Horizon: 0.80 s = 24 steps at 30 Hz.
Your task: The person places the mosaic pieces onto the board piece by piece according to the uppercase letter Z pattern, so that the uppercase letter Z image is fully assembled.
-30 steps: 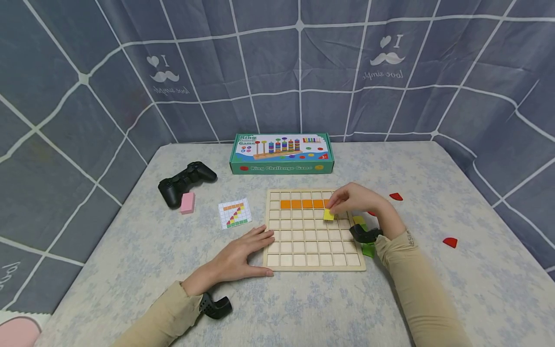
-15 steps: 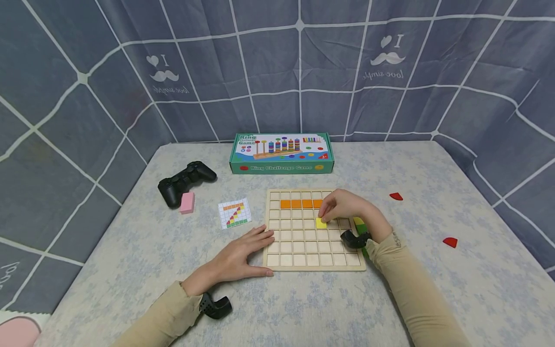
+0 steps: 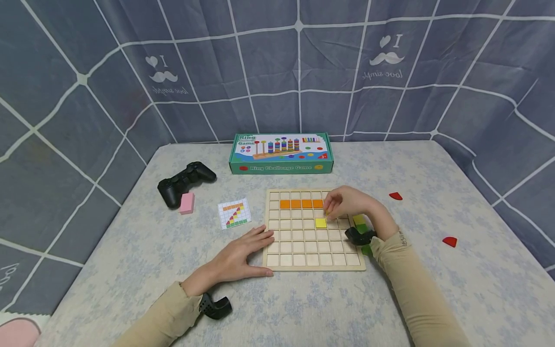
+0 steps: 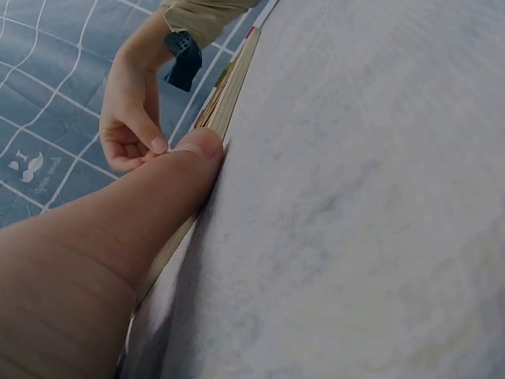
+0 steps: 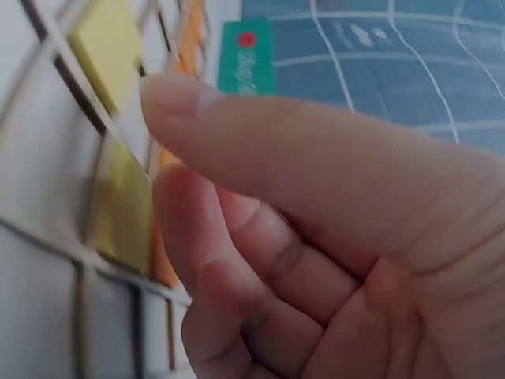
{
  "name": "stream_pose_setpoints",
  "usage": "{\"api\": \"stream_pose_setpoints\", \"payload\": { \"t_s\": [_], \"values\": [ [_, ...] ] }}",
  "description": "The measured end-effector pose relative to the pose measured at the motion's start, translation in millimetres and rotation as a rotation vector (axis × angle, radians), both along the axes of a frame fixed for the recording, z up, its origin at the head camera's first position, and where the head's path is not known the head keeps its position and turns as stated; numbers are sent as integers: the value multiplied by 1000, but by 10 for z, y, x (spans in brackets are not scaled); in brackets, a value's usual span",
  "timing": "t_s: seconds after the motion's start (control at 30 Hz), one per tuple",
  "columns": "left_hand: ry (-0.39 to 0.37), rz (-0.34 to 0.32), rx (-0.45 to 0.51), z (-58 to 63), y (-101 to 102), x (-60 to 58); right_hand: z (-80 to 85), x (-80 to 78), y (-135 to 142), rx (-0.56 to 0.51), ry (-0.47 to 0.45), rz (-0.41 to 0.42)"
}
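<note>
A wooden grid board (image 3: 314, 269) lies on the table with a row of orange tiles (image 3: 301, 204) near its far edge. Flat in a cell below that row is a yellow tile (image 3: 321, 223). In the right wrist view a second yellow tile (image 5: 126, 213) lies beside the first; from the head it is almost wholly covered by my right hand (image 3: 349, 201). That hand hovers over the board, thumb and forefinger a little apart with nothing between them. My left hand (image 3: 236, 255) rests along the board's left edge, fingers extended; the thumb (image 4: 201, 146) touches the near left side.
Left of the board lies a pattern card (image 3: 234, 213). Beyond it are a black game controller (image 3: 186, 183) and a pink block (image 3: 187, 203). A green game box (image 3: 282, 154) stands behind. Red pieces (image 3: 450, 242) and green tiles (image 3: 366, 250) lie to the right.
My right hand has carried a yellow tile left and nearer, set it in a cell and let go, then drawn back slightly to the right. The left hand has stayed put.
</note>
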<state>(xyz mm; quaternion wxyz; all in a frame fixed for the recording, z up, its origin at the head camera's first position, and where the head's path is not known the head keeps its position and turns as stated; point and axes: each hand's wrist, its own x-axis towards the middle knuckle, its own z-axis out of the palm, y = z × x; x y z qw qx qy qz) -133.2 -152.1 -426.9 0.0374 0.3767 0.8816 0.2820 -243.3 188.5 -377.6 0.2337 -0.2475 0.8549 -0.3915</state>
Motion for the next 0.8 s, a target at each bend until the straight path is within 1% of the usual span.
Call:
{"api": "stream_pose_setpoints", "payload": {
  "t_s": [0.13,0.33,0.57,0.8],
  "values": [
    [1,-2,-1,-2,1,0,55,-13,156,-54,-52,-6],
    [1,-1,0,-6,-4,-2,99,-34,389,-84,-120,-3],
    [-2,1,0,-12,-6,-3,33,-68,609,-118,-173,-8],
    [-4,0,0,-17,-5,-4,-22,-69,752,-124,-182,-25]
  ]
}}
